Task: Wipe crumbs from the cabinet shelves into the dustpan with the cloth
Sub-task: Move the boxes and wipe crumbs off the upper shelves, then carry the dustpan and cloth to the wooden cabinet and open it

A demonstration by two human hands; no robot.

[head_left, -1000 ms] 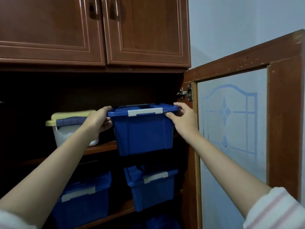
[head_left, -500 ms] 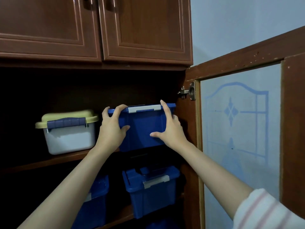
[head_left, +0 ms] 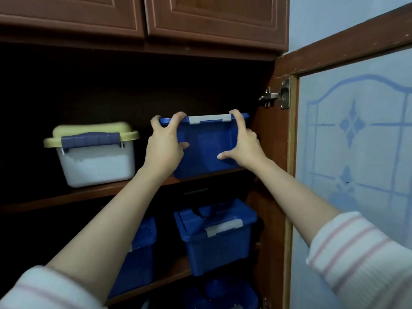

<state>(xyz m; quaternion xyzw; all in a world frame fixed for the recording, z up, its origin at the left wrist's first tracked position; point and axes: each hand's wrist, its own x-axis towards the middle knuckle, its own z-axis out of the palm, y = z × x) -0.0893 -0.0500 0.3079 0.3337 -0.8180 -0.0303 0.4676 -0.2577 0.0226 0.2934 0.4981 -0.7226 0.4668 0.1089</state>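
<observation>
A blue lidded storage box [head_left: 205, 143] with a grey clasp stands on the upper cabinet shelf [head_left: 93, 192], at its right end. My left hand [head_left: 165, 143] grips the box's front left side, fingers curled over the lid edge. My right hand [head_left: 242, 141] grips its front right side the same way, thumb spread across the front. No cloth, dustpan or crumbs are visible in the dark cabinet.
A white box with a yellow lid and purple handle [head_left: 93, 152] stands left on the same shelf. Blue boxes [head_left: 217, 237] fill the lower shelves. The glass-panelled cabinet door [head_left: 356, 152] hangs open at right. Closed upper doors [head_left: 214, 16] are overhead.
The blue box went from held out in front of the shelf to standing back on it. Both hands moved from its sides to its front.
</observation>
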